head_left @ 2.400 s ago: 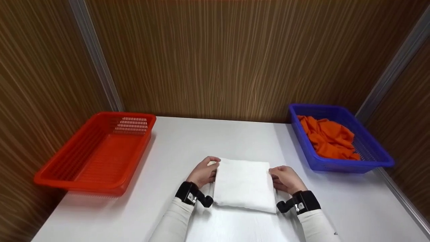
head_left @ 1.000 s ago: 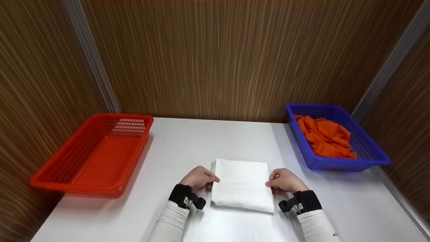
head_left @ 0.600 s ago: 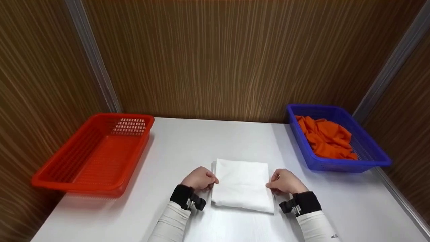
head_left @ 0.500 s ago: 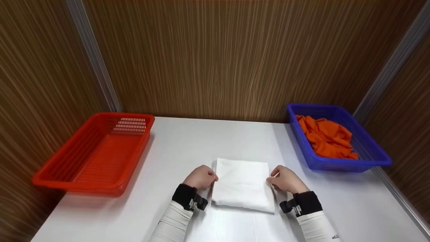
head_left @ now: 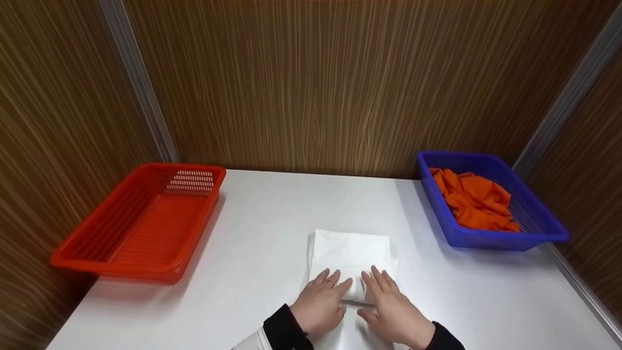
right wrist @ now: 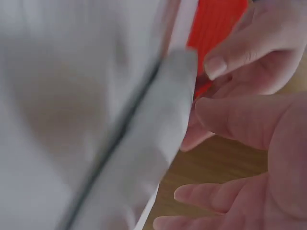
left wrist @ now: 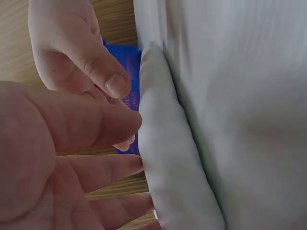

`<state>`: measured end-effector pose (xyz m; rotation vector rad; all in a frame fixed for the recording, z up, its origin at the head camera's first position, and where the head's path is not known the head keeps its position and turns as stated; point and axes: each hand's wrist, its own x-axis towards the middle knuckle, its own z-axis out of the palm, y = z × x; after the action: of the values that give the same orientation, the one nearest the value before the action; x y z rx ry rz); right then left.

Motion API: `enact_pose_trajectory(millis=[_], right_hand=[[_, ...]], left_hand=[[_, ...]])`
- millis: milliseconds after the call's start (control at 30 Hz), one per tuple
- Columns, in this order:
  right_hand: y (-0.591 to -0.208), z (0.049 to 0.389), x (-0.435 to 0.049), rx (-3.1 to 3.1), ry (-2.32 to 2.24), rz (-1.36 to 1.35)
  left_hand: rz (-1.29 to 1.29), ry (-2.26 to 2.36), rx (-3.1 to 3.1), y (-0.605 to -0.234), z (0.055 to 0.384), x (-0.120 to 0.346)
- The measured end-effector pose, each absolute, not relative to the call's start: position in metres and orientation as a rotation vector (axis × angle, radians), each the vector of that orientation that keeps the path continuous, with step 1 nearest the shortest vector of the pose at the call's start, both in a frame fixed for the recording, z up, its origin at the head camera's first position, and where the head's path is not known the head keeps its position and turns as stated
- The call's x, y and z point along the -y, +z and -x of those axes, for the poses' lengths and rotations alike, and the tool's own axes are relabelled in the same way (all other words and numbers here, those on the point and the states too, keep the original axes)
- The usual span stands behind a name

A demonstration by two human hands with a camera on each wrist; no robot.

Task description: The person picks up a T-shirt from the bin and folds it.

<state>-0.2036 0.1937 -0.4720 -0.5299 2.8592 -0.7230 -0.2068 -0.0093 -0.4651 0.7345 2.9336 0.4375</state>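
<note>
A folded white cloth (head_left: 352,248) lies flat on the white table, an under layer showing slightly at its left and right sides. Over its near left part is my left hand (head_left: 320,301), fingers spread and fairly straight. My right hand (head_left: 391,308) is beside it over the near right part, fingers also extended. Both thumbs point inward at the near edge. In the left wrist view, fingertips of the left hand (left wrist: 72,139) meet the thick folded edge of the cloth (left wrist: 168,143). The right wrist view shows the right hand (right wrist: 254,148) close to that edge, slightly blurred.
At the left stands a red plastic basket (head_left: 177,265) with nothing visible inside. A blue basket (head_left: 515,238) at the right holds a crumpled orange cloth (head_left: 474,199). Wood-patterned panels (head_left: 301,87) rise behind the white table (head_left: 257,218) and at both sides.
Both hands have left the cloth's left and right edges, where they pinched it, and moved inward to its near edge with fingers spread. The cloth has stayed in about the same place.
</note>
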Motion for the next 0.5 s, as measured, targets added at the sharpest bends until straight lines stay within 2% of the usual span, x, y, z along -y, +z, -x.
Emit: enact_pose_trajectory(millis=[167, 500], right_hand=[[-0.481, 0.191, -0.199, -2.739, -0.524, 0.624], [-0.483, 0.201, -0.195, -2.78, -0.395, 0.7]], left_hand=[[-0.776, 0.318, -2.842, -0.472, 0.197, 0.01], [-0.701, 0.235, -2.788, -0.474, 0.206, 0.008]])
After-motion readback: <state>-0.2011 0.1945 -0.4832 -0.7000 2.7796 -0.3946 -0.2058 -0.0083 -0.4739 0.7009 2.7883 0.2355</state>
